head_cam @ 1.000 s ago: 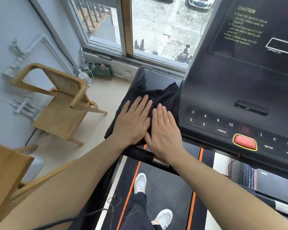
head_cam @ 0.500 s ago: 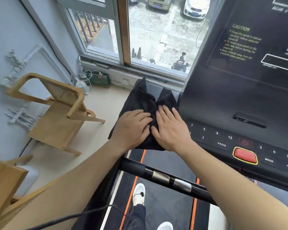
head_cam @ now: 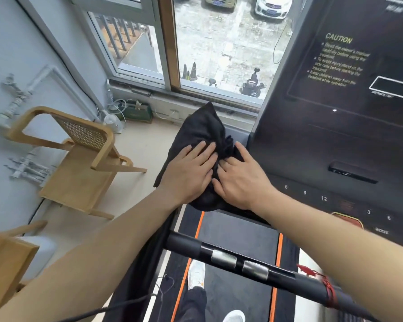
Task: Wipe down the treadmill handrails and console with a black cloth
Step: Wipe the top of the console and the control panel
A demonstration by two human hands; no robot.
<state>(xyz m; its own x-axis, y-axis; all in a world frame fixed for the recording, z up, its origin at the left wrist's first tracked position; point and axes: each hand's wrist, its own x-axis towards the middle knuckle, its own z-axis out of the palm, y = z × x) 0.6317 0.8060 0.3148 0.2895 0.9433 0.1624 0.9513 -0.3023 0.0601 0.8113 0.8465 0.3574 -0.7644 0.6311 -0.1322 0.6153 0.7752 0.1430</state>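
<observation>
A black cloth [head_cam: 200, 126] lies bunched on the left shelf of the treadmill console [head_cam: 323, 140]. My left hand [head_cam: 189, 173] rests flat on the cloth's left side with fingers spread. My right hand [head_cam: 240, 180] presses on the cloth's right side, its fingertips curled into the folds, next to the console's number buttons. The black handrail bar [head_cam: 237, 261] with two metal sensor plates runs across below my forearms. The cloth hides most of the shelf.
A wooden chair [head_cam: 79, 159] stands on the floor to the left, with a second wooden piece [head_cam: 5, 263] at the lower left. A window [head_cam: 219, 54] is ahead. The treadmill belt [head_cam: 233, 298] and my shoes are below. A red cord [head_cam: 326, 287] hangs on the handrail.
Both hands slid the cloth forward along the console's left shelf, away from the handrail. The cloth bunched up more, and my right fingers curled into it.
</observation>
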